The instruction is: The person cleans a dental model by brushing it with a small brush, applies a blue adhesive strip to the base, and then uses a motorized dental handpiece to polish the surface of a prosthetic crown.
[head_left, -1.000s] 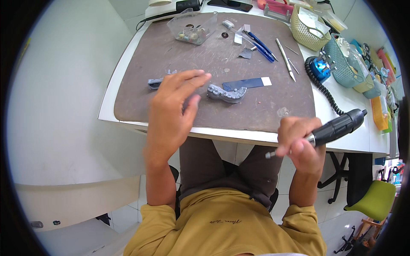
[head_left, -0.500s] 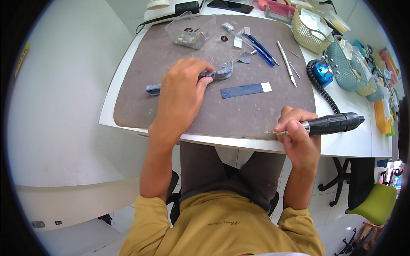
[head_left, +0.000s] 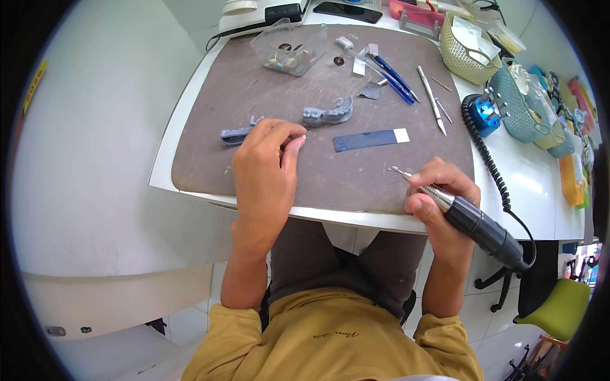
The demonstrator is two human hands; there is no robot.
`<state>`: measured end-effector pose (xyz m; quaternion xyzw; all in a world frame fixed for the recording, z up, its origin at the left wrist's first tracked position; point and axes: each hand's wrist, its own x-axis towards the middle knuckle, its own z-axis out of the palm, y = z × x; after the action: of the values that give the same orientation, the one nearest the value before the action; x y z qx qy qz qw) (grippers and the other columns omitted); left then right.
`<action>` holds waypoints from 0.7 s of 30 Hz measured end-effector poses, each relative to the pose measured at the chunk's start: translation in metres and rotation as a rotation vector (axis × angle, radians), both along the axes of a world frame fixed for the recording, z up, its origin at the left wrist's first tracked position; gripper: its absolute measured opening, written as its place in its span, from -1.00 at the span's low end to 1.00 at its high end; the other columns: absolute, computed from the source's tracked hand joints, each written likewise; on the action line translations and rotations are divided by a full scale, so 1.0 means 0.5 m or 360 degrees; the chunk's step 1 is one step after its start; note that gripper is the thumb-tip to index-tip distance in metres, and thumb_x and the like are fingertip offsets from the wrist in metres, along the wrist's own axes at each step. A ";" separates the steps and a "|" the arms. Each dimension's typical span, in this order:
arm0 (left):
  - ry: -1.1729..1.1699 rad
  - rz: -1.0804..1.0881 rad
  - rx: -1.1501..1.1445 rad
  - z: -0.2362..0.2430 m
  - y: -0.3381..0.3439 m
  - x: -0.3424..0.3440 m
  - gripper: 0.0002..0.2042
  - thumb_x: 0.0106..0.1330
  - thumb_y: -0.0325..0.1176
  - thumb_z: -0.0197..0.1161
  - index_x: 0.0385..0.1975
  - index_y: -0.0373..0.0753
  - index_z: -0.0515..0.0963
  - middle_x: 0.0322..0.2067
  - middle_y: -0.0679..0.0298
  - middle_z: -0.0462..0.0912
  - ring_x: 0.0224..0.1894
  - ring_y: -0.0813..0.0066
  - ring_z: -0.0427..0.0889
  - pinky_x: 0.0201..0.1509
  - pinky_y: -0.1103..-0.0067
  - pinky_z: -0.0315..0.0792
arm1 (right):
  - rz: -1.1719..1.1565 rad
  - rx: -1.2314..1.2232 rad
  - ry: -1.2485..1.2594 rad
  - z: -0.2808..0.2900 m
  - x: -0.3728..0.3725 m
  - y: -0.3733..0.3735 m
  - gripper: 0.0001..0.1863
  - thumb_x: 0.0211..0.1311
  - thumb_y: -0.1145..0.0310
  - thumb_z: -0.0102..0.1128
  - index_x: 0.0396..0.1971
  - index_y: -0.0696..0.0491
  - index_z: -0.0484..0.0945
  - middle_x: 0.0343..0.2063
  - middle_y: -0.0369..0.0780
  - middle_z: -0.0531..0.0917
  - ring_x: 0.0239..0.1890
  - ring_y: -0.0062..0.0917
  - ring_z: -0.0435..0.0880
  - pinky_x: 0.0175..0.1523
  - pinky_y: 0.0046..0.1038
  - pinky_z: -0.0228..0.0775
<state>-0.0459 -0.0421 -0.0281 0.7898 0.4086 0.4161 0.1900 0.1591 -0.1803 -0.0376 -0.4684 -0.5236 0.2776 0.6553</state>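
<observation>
My left hand (head_left: 265, 168) is closed in a pinch below the grey dental arch model (head_left: 325, 114); whatever its fingertips hold, if anything, is too small to make out. Just behind it lies another grey model piece (head_left: 236, 136). My right hand (head_left: 448, 216) grips a black-and-silver rotary handpiece (head_left: 476, 225), its small bit angled up and left above the brown mat (head_left: 343, 178). A dark blue strip with a white end (head_left: 362, 141) lies between my hands and the models.
A clear container of small parts (head_left: 286, 57), blue pens (head_left: 397, 81), a white-handled knife (head_left: 432, 101) and a phone (head_left: 346, 11) lie farther back. At right stand a blue stand (head_left: 486, 117) with a coiled cord and several baskets (head_left: 470, 54).
The arch model moved up and away from the front edge, and my left hand has since withdrawn downward from it. The handpiece has swung to point toward the back left.
</observation>
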 end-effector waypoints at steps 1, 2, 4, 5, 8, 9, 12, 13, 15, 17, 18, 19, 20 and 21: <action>-0.0085 -0.0021 -0.0046 0.002 -0.006 0.000 -0.90 0.33 -0.61 0.31 -0.20 -0.36 0.68 -0.28 0.15 0.72 -0.27 0.30 0.74 -0.17 0.51 0.58 | -0.0040 0.0053 -0.0075 0.000 -0.002 -0.002 -0.76 0.09 0.62 0.49 -0.21 0.14 0.72 -0.33 -0.26 0.70 -0.32 -0.64 0.60 -0.18 -0.59 0.39; -0.0379 -0.0139 -0.0227 0.002 -0.018 -0.001 -0.89 0.35 -0.61 0.30 -0.18 -0.37 0.67 -0.26 0.16 0.72 -0.25 0.35 0.74 -0.15 0.53 0.59 | -0.0115 0.0039 -0.0115 0.000 -0.007 -0.004 -0.77 0.08 0.57 0.48 -0.22 0.16 0.73 -0.32 -0.23 0.71 -0.33 -0.63 0.60 -0.18 -0.58 0.38; -0.0971 -0.0393 -0.0590 -0.001 -0.054 0.000 -0.89 0.39 -0.61 0.29 -0.15 -0.39 0.67 -0.22 0.18 0.74 -0.19 0.44 0.75 -0.10 0.57 0.63 | -0.0145 0.0052 -0.0085 0.004 -0.018 -0.010 -0.76 0.07 0.53 0.47 -0.21 0.17 0.73 -0.32 -0.21 0.72 -0.33 -0.62 0.60 -0.19 -0.59 0.38; -0.1081 -0.0476 -0.0636 -0.005 -0.074 0.000 -0.88 0.40 -0.60 0.29 -0.13 -0.40 0.67 -0.20 0.17 0.74 -0.17 0.45 0.75 -0.08 0.57 0.64 | -0.0159 0.0078 -0.0106 0.007 -0.026 -0.011 -0.76 0.07 0.51 0.46 -0.21 0.17 0.73 -0.32 -0.20 0.72 -0.32 -0.62 0.60 -0.19 -0.59 0.38; -0.1443 -0.0757 -0.0732 -0.019 -0.113 0.010 -0.79 0.41 -0.59 0.31 0.01 -0.40 0.64 -0.18 0.14 0.74 -0.15 0.44 0.76 -0.02 0.57 0.67 | -0.0190 0.0263 -0.0268 0.015 -0.056 -0.007 -0.77 0.03 0.51 0.43 -0.25 0.17 0.72 -0.38 -0.19 0.71 -0.39 -0.54 0.68 -0.30 -0.53 0.46; -0.1467 -0.0720 -0.0777 -0.024 -0.122 0.013 -0.79 0.41 -0.59 0.31 0.00 -0.40 0.64 -0.18 0.13 0.73 -0.15 0.44 0.76 -0.02 0.57 0.67 | -0.0218 0.0388 -0.0330 0.015 -0.069 -0.001 -0.77 0.02 0.53 0.42 -0.25 0.16 0.72 -0.39 -0.19 0.71 -0.40 -0.51 0.70 -0.33 -0.52 0.48; -0.1576 -0.0709 -0.0845 -0.036 -0.136 0.021 -0.80 0.41 -0.59 0.30 -0.01 -0.40 0.63 -0.17 0.10 0.73 -0.15 0.42 0.76 -0.03 0.56 0.68 | -0.0213 0.0510 -0.0115 0.012 -0.103 0.017 -0.74 0.01 0.59 0.49 -0.28 0.19 0.61 -0.44 -0.15 0.71 -0.37 -0.34 0.79 -0.24 -0.41 0.67; -0.1577 -0.0742 -0.0802 -0.039 -0.134 0.023 -0.81 0.41 -0.59 0.30 -0.01 -0.40 0.62 -0.17 0.09 0.73 -0.14 0.42 0.76 -0.02 0.55 0.68 | -0.0172 0.0569 -0.0022 0.007 -0.111 0.024 -0.72 0.01 0.59 0.50 -0.29 0.19 0.58 -0.44 -0.14 0.71 -0.35 -0.32 0.81 -0.21 -0.38 0.70; -0.1579 -0.0788 -0.0734 -0.046 -0.130 0.023 -0.81 0.41 -0.59 0.30 -0.02 -0.40 0.61 -0.17 0.08 0.73 -0.14 0.41 0.76 -0.02 0.54 0.69 | -0.0208 0.0619 -0.0121 -0.003 -0.115 0.035 -0.67 0.03 0.53 0.57 -0.29 0.18 0.54 -0.44 -0.11 0.71 -0.31 -0.23 0.83 -0.18 -0.32 0.74; -0.1614 -0.0829 -0.0687 -0.051 -0.126 0.022 -0.82 0.41 -0.58 0.30 -0.03 -0.41 0.60 -0.18 0.07 0.73 -0.14 0.41 0.76 -0.01 0.52 0.69 | -0.0214 0.0687 -0.0234 -0.013 -0.112 0.040 -0.67 0.03 0.52 0.59 -0.30 0.17 0.54 -0.44 -0.11 0.71 -0.27 -0.21 0.84 -0.20 -0.34 0.73; -0.1564 -0.0783 -0.0713 -0.052 -0.128 0.019 -0.82 0.41 -0.59 0.30 -0.03 -0.41 0.59 -0.18 0.06 0.72 -0.14 0.41 0.76 -0.01 0.51 0.69 | -0.0202 0.0667 -0.0291 -0.018 -0.111 0.040 -0.67 0.03 0.52 0.59 -0.30 0.17 0.54 -0.43 -0.12 0.71 -0.25 -0.19 0.84 -0.22 -0.35 0.73; -0.1538 -0.0755 -0.0749 -0.051 -0.131 0.014 -0.82 0.41 -0.60 0.29 -0.03 -0.41 0.59 -0.18 0.05 0.72 -0.14 0.40 0.77 0.00 0.50 0.69 | -0.0217 0.0659 -0.0298 -0.021 -0.108 0.039 -0.66 0.02 0.51 0.60 -0.31 0.16 0.54 -0.43 -0.12 0.71 -0.22 -0.18 0.84 -0.24 -0.37 0.73; -0.1536 -0.0735 -0.0789 -0.051 -0.133 0.012 -0.82 0.41 -0.61 0.28 -0.03 -0.42 0.58 -0.18 0.05 0.72 -0.13 0.39 0.77 0.00 0.50 0.70 | -0.0239 0.0658 -0.0311 -0.023 -0.108 0.037 -0.66 0.02 0.51 0.60 -0.31 0.16 0.55 -0.43 -0.12 0.71 -0.20 -0.17 0.84 -0.26 -0.39 0.73; -0.1525 -0.0749 -0.0773 -0.051 -0.133 0.012 -0.83 0.41 -0.62 0.28 -0.04 -0.42 0.58 -0.18 0.05 0.72 -0.13 0.39 0.77 0.01 0.49 0.70 | -0.0237 0.0633 -0.0293 -0.024 -0.107 0.034 -0.66 0.02 0.50 0.61 -0.32 0.15 0.55 -0.43 -0.12 0.71 -0.18 -0.16 0.84 -0.27 -0.41 0.73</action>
<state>-0.0397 -0.1086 -0.0537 0.5170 0.1746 0.5677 0.6164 0.1056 -0.1632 -0.0496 -0.3906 -0.5895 0.0760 0.7029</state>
